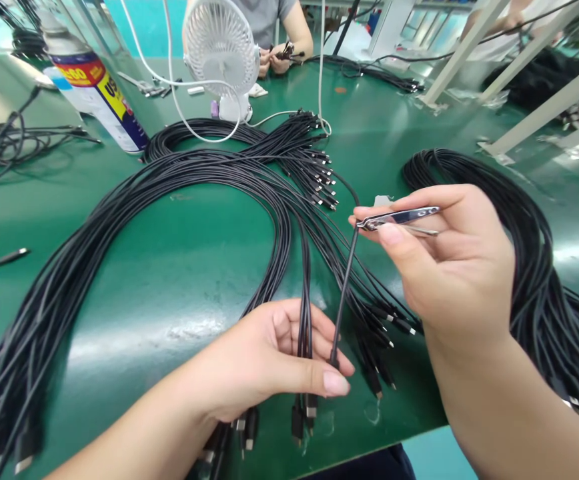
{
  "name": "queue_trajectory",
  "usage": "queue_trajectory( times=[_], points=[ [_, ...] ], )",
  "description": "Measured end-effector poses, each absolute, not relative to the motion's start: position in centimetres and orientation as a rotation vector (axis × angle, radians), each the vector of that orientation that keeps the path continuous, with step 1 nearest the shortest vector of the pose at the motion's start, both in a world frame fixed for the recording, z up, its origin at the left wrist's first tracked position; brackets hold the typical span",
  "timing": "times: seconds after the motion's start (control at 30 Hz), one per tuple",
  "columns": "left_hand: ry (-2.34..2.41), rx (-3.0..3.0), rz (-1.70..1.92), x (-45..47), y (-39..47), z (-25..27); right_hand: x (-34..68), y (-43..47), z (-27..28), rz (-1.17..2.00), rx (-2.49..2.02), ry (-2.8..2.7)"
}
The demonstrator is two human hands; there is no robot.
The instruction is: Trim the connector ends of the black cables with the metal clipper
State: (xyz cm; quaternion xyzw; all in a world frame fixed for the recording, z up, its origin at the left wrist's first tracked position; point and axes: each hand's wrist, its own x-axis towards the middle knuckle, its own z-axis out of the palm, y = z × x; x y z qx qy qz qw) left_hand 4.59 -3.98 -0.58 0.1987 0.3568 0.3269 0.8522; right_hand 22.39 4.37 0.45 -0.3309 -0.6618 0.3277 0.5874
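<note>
The single cable is located right of centre in the frame, running between the two hands. The left hand, lower centre, has its thumb and fingers closed loosely about the cable's lower end; several parallel strands also pass behind its thumb. The right hand, right of centre, pinches a nail clipper between thumb and fingers, with its biting end at the cable. Holding the lower end probably steadies the cable against the clipper; the lever faces the right thumb, which likely suits squeezing.

The cable bundle curves across centre and left, connectors gathered by upper centre and below, presumably to keep the ends accessible. A second bundle lies at the right edge, apart from the first. Both rest on the green work surface.

At upper left stands a spray can. Its label shows "US" on yellow; the larger characters on red are cut off and not fully legible. A white fan stands at top centre, in front of a co-worker's hands, which hold dark cable ends.
</note>
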Motion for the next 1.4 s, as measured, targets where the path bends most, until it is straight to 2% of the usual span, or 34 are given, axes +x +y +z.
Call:
queue_trajectory(
  times=[0.37, 0.57, 0.73, 1.03, 1.4],
  points=[
    [0.673, 0.294, 0.825, 4.5, -4.0, -0.4, 22.4, 3.5, 1.1, 0.830, -0.609, -1.327],
    [0.738, 0.322, 0.846, 4.7, -3.9, -0.1, 23.2, 2.4, 1.5, 1.271, -0.479, -1.424],
    [0.743, 0.272, 0.945, 4.8, -3.9, -0.2, 23.7, 2.3, 1.7, 1.479, -0.486, -1.457],
    [0.659, 0.280, 1.048, 4.6, -3.9, -0.4, 22.4, 1.5, 1.9, 1.542, -0.646, -1.520],
    [0.641, 0.378, 1.012, 4.4, -3.8, -0.5, 22.2, 1.4, 2.0, 1.521, -0.649, -1.547]
  ],
)
